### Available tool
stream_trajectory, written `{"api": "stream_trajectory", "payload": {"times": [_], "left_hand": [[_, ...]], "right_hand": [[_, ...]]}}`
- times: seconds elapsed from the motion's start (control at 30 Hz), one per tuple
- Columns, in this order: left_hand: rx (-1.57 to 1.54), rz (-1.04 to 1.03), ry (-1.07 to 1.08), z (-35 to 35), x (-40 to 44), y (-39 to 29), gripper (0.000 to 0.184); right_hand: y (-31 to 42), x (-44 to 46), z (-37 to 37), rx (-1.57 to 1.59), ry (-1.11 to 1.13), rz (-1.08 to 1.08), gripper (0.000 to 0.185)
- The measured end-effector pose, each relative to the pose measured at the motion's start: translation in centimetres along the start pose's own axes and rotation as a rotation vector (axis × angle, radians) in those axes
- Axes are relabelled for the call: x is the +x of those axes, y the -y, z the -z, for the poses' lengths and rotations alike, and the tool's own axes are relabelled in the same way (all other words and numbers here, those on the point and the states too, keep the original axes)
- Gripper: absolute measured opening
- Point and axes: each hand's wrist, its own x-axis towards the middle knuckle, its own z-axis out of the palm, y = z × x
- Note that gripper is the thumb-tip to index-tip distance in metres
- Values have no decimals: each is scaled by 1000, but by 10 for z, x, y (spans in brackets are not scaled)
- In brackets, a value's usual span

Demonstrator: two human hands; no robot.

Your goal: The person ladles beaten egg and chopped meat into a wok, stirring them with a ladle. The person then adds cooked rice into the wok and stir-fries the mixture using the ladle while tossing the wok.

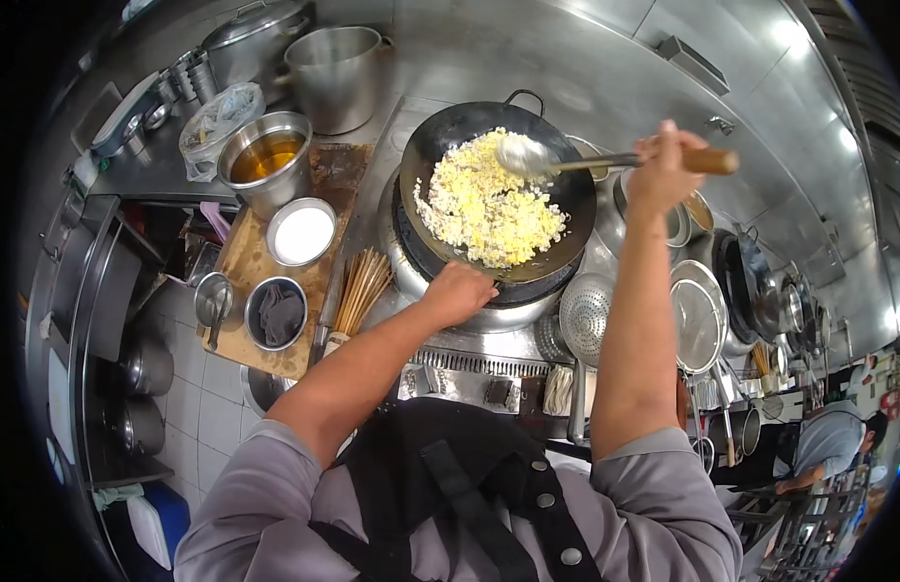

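Note:
A black wok (pixel 433 131) sits on the stove and holds a heap of white and yellow food (pixel 494 199), which looks like rice with egg. At the wok's near edge, my left hand (pixel 460 293) is closed on the rim or its handle. My right hand (pixel 663 167) is wrapped round the wooden handle of a long metal ladle (pixel 595 163), to the right of the wok and above it. The ladle's bowl rests on the food near the wok's far side.
Left of the wok, a wooden board (pixel 239 325) bears a pot of amber liquid (pixel 266 160), a bowl of white powder (pixel 305 233) and a brush of bamboo sticks (pixel 363 291). Strainers (pixel 586 315) lie to the right. Another person (pixel 828 436) stands far right.

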Motion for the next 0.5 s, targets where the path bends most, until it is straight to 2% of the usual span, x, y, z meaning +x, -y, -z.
{"api": "stream_trajectory", "payload": {"times": [0.03,0.07,0.1,0.17,0.23,0.3,0.33,0.37,0.43,0.5], "left_hand": [[-1,0,6,-1,-1,0,32],[21,-6,11,-1,-2,-1,32],[46,-8,5,0,1,-1,31],[33,1,-2,1,-2,-3,30],[29,-1,-22,3,2,0,30],[-8,-22,-55,-3,0,1,28],[-10,-24,-54,-3,1,3,28],[-42,-22,-31,-4,0,4,28],[-75,-14,-16,-4,0,3,28],[-29,-17,-45,2,2,-1,29]], "right_hand": [[-21,-17,2,-24,-79,63,19],[-32,-33,-6,37,-62,-49,19],[-33,-22,-9,38,-61,-48,19],[-13,5,-20,-39,62,-155,19],[13,-3,-35,41,68,-112,19],[15,-36,-34,78,129,-41,19],[-54,-50,-15,-187,193,239,20],[-50,-72,-15,-260,225,81,19],[-20,-31,-32,-251,281,-72,21],[19,-5,-25,-139,219,-54,20]]}}
